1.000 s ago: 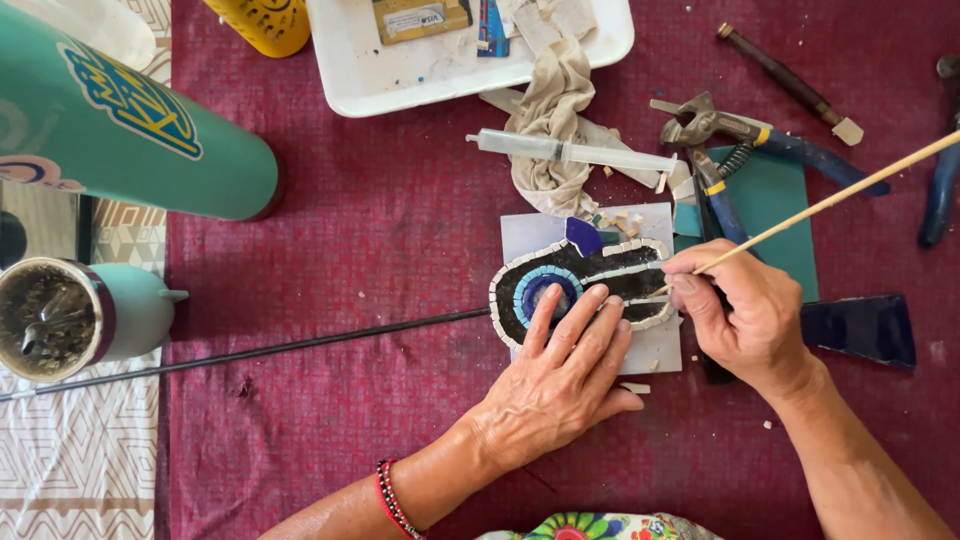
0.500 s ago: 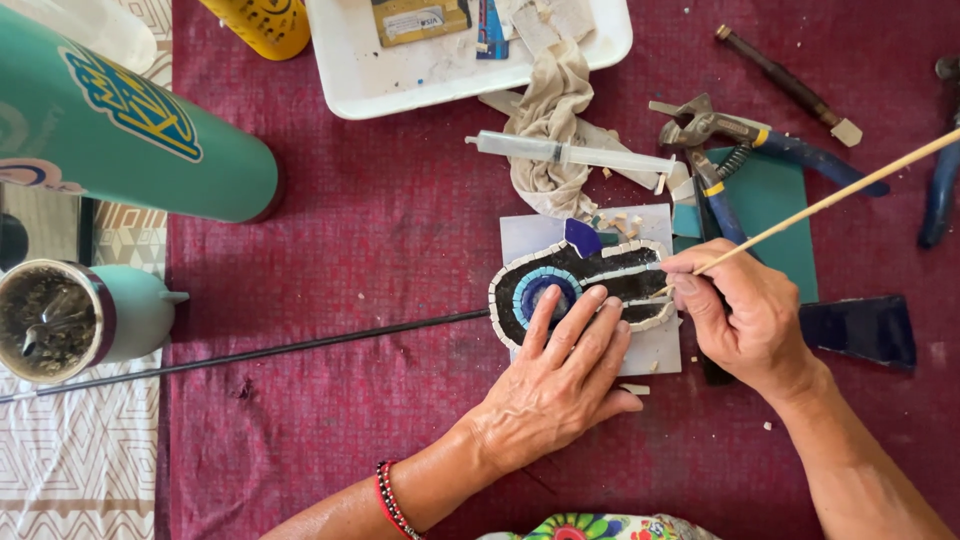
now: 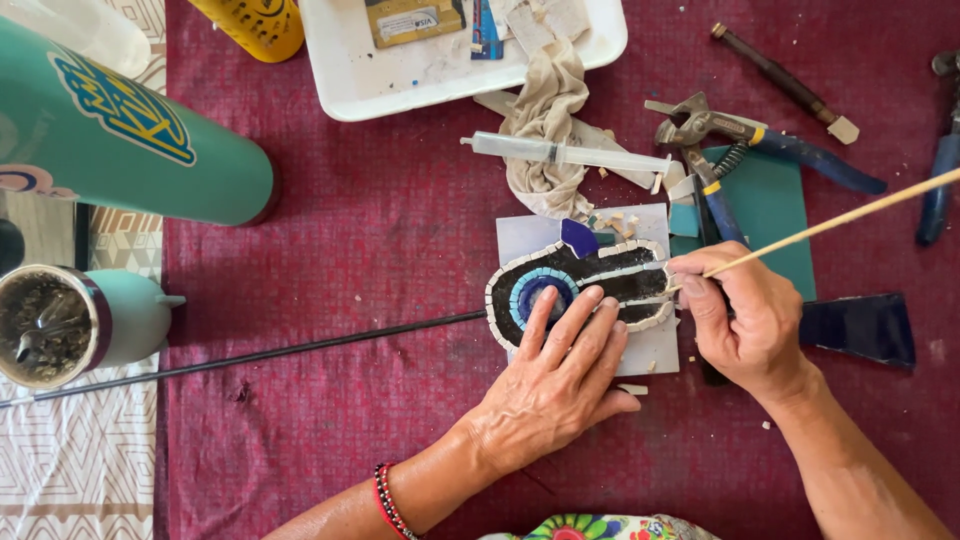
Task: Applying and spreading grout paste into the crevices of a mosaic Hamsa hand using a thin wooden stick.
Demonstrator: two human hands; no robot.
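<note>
- Mosaic piece (image 3: 585, 285): elongated oval, black fill, white tile border, blue disc ringed in light blue at its left end, one dark blue shard at the top edge. It sits on a pale square tile (image 3: 655, 350), right of centre on the maroon tabletop (image 3: 380, 260).
- My left hand (image 3: 555, 385): flat, fingers spread, pressing down on the mosaic's lower left part; grip open, nothing held.
- My right hand (image 3: 745, 320): grip closed on a thin wooden stick (image 3: 840, 220), tip at the mosaic's right end.
- Edges/room: bare cloth left of and below the tile. Crowded above: syringe (image 3: 570, 153), rag (image 3: 545, 125), white tray (image 3: 440, 75). Nippers (image 3: 720, 140) and green sheet (image 3: 770, 200) close on the upper right.
- A thin black rod (image 3: 250, 355) runs from the tile towards the left edge.
- Hidden: my fingers cover part of the blue disc and the lower border; my right hand covers the tile's right edge. The stick's far end, the tray and the teal bottle (image 3: 120, 130) are cut off by the frame.
</note>
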